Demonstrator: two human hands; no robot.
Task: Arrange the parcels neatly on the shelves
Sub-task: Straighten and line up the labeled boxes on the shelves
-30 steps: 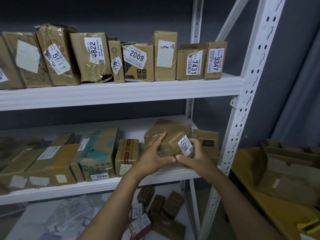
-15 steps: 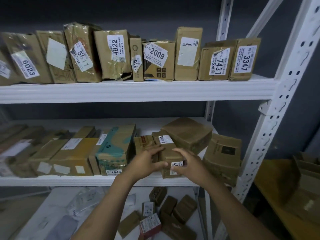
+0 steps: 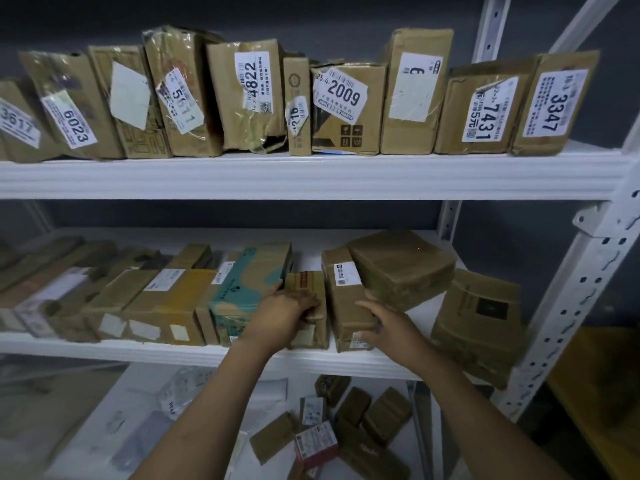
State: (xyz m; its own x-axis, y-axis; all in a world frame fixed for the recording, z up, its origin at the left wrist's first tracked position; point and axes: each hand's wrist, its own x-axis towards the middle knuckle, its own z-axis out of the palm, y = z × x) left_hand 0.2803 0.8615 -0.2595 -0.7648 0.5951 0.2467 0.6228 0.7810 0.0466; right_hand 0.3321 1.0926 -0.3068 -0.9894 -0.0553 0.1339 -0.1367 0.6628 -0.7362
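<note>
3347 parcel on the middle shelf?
No, the 3347 parcel stands on the top shelf, at its right end beside the 7431 parcel.

wall (image 3: 311,15): dark grey | shelving rack (image 3: 588,271): white perforated metal | table (image 3: 606,375): yellow, right | light: dim

top-shelf parcels (image 3: 341,109): 10 | hands (image 3: 287,306): 2 | shelves (image 3: 311,174): 3

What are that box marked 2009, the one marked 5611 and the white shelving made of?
Box 2009: brown cardboard, matte, creased edges, paper label. Box 5611: cardboard seemingly wrapped in clear glossy tape or film, which glints and wrinkles. Shelving: probably painted metal, smooth white, with punched holes in its upright.
</note>
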